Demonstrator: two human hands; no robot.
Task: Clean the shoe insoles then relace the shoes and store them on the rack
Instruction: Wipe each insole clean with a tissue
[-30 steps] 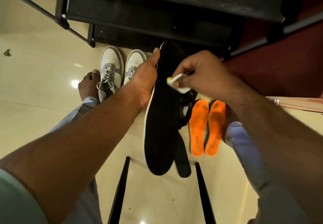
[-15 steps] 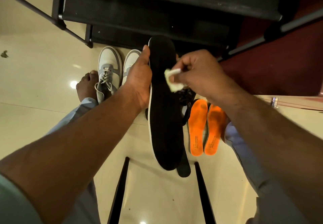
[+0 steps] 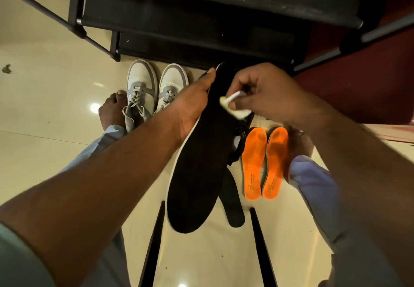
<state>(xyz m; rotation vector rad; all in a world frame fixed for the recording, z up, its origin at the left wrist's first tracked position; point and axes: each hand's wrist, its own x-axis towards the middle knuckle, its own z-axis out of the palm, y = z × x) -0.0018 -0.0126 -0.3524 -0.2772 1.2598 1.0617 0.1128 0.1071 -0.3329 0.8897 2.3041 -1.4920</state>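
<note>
A long black insole (image 3: 201,163) is held up at the centre of the view, toe end toward 12 o'clock, heel toward 6. The left hand (image 3: 192,109) grips its left edge near the toe, thumb stretched along the rim. The right hand (image 3: 264,94) pinches a small pale cloth (image 3: 235,105) with curled fingers and presses it on the insole's upper right edge. Compared with half a second ago, the insole leans more — its heel has swung toward 7 o'clock — and the cloth sits slightly lower on it.

Behind the heel, a second black insole (image 3: 234,203) lies on the floor (image 3: 44,107). At 3 o'clock from it, two orange insoles (image 3: 264,163) lie side by side, touching a bare foot on their right. At 10 o'clock, a pair of white and grey shoes (image 3: 154,89) stands laced, toes just short of the black rack (image 3: 201,17) that fills 12 o'clock. Another bare foot (image 3: 112,109) rests just left of the shoes.

Two dark stool legs (image 3: 154,242) frame the floor at 6 o'clock. Open tile stretches toward 9 o'clock; a dark red mat (image 3: 358,74) lies at 2.
</note>
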